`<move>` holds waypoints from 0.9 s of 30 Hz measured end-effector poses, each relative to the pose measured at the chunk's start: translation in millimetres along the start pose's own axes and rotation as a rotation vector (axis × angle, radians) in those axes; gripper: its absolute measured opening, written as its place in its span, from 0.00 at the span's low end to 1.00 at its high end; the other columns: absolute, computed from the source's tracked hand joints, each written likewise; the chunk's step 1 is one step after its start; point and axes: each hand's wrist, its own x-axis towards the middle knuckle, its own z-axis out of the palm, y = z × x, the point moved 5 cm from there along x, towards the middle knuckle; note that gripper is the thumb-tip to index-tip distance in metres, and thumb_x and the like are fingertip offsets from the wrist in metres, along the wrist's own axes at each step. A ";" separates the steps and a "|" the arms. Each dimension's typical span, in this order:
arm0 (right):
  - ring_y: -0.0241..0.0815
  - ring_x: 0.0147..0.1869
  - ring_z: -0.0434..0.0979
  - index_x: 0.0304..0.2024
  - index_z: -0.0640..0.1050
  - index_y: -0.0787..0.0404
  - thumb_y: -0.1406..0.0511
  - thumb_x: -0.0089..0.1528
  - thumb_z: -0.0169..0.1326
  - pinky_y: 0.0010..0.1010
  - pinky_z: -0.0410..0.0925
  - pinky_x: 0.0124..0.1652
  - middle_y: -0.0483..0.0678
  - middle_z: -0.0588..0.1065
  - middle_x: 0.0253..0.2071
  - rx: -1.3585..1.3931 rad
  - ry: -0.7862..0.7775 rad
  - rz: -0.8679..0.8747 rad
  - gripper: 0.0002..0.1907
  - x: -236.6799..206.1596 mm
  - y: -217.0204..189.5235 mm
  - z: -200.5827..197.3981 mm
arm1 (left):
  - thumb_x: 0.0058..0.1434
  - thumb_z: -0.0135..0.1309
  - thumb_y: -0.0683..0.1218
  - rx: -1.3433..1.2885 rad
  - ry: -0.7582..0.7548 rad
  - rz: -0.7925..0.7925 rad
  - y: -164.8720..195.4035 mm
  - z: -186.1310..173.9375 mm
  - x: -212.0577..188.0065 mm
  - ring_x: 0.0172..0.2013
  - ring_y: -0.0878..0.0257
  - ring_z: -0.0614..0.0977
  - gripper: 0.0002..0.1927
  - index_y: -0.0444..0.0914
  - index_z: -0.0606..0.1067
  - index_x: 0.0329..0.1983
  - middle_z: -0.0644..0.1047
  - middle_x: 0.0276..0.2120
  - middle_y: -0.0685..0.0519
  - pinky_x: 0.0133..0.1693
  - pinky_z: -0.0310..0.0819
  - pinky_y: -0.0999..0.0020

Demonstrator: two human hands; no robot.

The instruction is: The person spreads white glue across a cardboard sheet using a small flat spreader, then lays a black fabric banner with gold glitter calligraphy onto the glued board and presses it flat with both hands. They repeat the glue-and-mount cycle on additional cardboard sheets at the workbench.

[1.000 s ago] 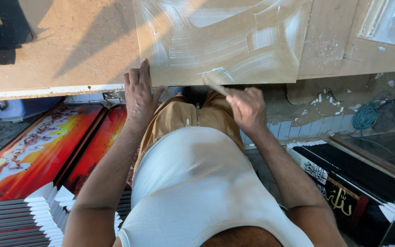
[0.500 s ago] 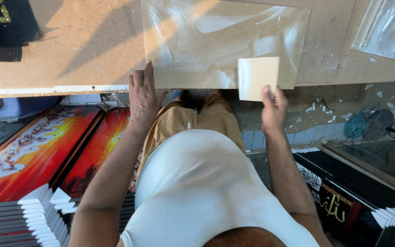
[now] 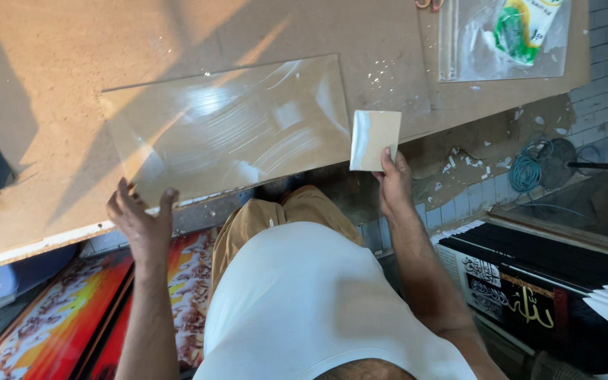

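Green-labelled clear bag [image 3: 511, 35] beyond right hand's [image 3: 392, 184] glass offcut [image 3: 374, 139]

Large clear rectangular glass sheet [image 3: 230, 127]: glossy, smeared. Small square glass offcut [image 3: 374, 139]: shiny. Brown fibreboard worktable [image 3: 58, 84]: matt, rough, chipped edge.
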 end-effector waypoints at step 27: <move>0.38 0.43 0.79 0.56 0.74 0.52 0.48 0.77 0.35 0.37 0.76 0.43 0.42 0.79 0.47 0.080 0.067 0.225 0.23 24.3 -26.5 23.3 | 0.61 0.63 0.46 0.489 0.410 -0.106 -103.0 -149.7 97.4 0.54 0.49 0.76 0.18 0.37 0.77 0.53 0.77 0.51 0.47 0.55 0.70 0.52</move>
